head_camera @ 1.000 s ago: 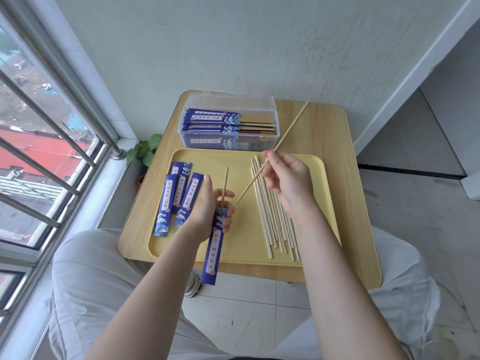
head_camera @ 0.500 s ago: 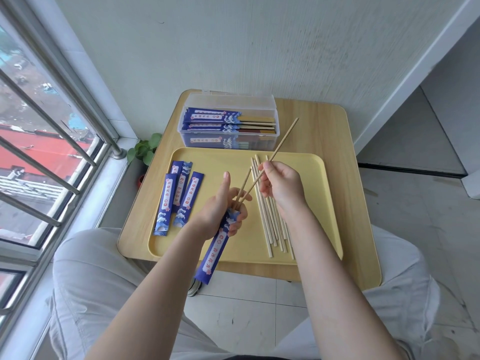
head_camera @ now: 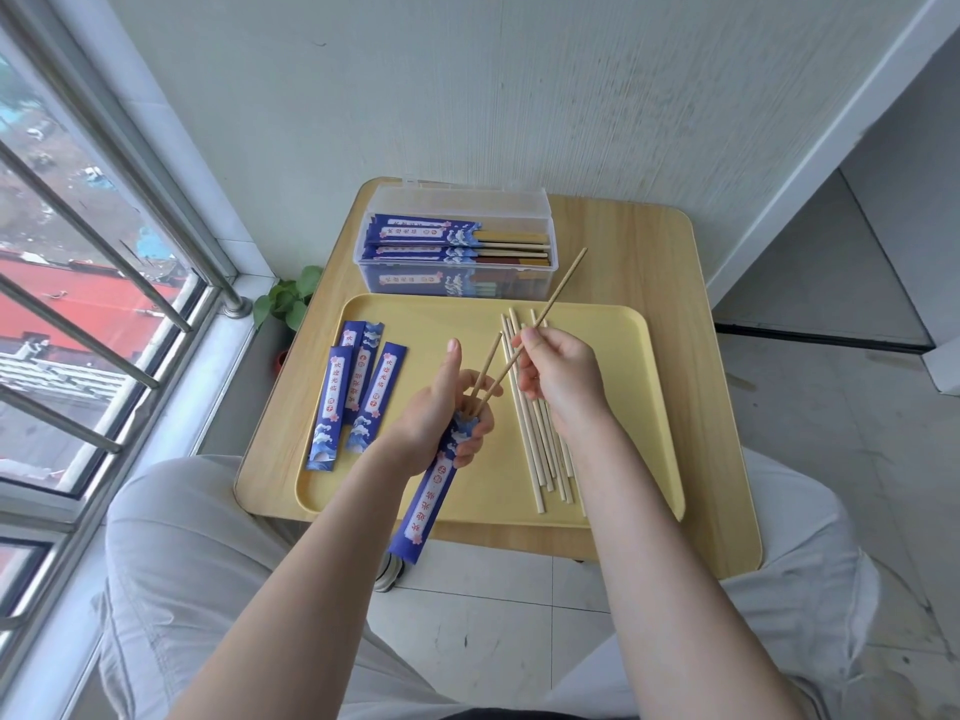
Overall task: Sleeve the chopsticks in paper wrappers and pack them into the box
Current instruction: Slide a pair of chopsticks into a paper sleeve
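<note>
The second chopstick (head_camera: 540,323), pinched near its middle by the right hand (head_camera: 563,374), now has its lower tip at the mouth of the blue paper wrapper (head_camera: 435,484). A second ago it was held higher and well apart from the wrapper, slanting toward the box; half a second ago its tip had come down near the left hand (head_camera: 441,413). The first chopstick (head_camera: 487,362) already stands partly inside the wrapper, its upper end sticking out beside the raised left thumb. The left-hand fingers (head_camera: 475,443) are curled round the wrapper's top and grip it, while the wrapper's lower end hangs out past the near edge of the bench (head_camera: 675,283). The right thumb and forefinger are clamped together on the stick. Whether the tip has truly entered the opening or only rests against the paper I cannot quite tell, as the fingers hide the mouth.

This pair looks close to being sleeved: one downward push should seat it. Much remains after that. Loose chopsticks (head_camera: 540,449) lie in a row on the yellow tray (head_camera: 639,407), three empty wrappers (head_camera: 358,392) wait on its left side, and the clear box (head_camera: 457,241) behind the tray already holds several sleeved pairs.
</note>
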Available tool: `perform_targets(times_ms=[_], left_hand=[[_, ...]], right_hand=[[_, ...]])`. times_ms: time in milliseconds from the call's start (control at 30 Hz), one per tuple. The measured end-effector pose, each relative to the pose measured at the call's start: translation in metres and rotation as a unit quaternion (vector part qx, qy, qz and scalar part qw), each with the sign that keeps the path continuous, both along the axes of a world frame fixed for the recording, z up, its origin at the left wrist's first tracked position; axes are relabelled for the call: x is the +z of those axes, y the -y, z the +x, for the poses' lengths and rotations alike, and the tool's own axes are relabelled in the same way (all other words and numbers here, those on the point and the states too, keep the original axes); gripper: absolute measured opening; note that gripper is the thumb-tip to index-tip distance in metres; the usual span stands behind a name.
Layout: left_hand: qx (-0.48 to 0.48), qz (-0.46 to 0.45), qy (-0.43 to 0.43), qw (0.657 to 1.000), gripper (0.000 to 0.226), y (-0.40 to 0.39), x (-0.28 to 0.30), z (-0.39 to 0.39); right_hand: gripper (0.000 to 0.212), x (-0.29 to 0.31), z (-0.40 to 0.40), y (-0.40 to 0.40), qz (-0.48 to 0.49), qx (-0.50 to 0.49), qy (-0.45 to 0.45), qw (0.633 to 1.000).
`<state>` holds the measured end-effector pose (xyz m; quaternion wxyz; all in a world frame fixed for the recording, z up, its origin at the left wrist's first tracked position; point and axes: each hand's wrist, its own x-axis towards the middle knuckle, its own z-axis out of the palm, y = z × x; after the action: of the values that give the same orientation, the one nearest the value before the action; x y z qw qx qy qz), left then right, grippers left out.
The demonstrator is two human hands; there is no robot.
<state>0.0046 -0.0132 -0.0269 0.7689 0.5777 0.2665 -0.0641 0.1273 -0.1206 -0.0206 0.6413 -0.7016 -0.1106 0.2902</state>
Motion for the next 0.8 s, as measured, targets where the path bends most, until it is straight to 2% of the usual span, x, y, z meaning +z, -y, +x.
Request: perform_targets(times_ms=[67, 200, 267, 333, 467, 600, 800], left_hand=[[0.026, 0.004, -0.005, 1.0, 0.082, 0.0, 0.001, 0.002], [0.033, 0.034, -0.04, 0.998, 0.084, 0.001, 0.002, 0.003], [0.013, 0.045, -0.058, 0.997, 0.086, 0.002, 0.002, 0.003], [0.012, 0.042, -0.058, 0.997, 0.086, 0.004, 0.001, 0.002], [0.012, 0.035, -0.04, 0.998, 0.078, 0.007, 0.002, 0.003], [0.008, 0.054, -0.018, 0.998, 0.062, 0.009, 0.005, 0.004], [-0.024, 0.071, -0.011, 0.997, 0.07, 0.007, 0.003, 0.004]], right_hand=[[0.023, 0.001, -0.003, 0.001, -0.075, 0.06, 0.02, 0.995], [0.023, 0.009, -0.004, 0.003, -0.201, 0.208, 0.006, 0.957], [0.029, 0.012, -0.002, 0.004, -0.197, 0.225, -0.01, 0.954], [0.039, 0.013, 0.001, 0.004, -0.17, 0.182, -0.009, 0.968], [0.031, 0.009, 0.001, 0.003, -0.106, 0.083, -0.01, 0.991], [0.026, 0.009, -0.003, 0.004, -0.141, 0.159, -0.016, 0.977], [0.028, 0.017, 0.007, 0.0, -0.174, 0.225, -0.032, 0.958]])
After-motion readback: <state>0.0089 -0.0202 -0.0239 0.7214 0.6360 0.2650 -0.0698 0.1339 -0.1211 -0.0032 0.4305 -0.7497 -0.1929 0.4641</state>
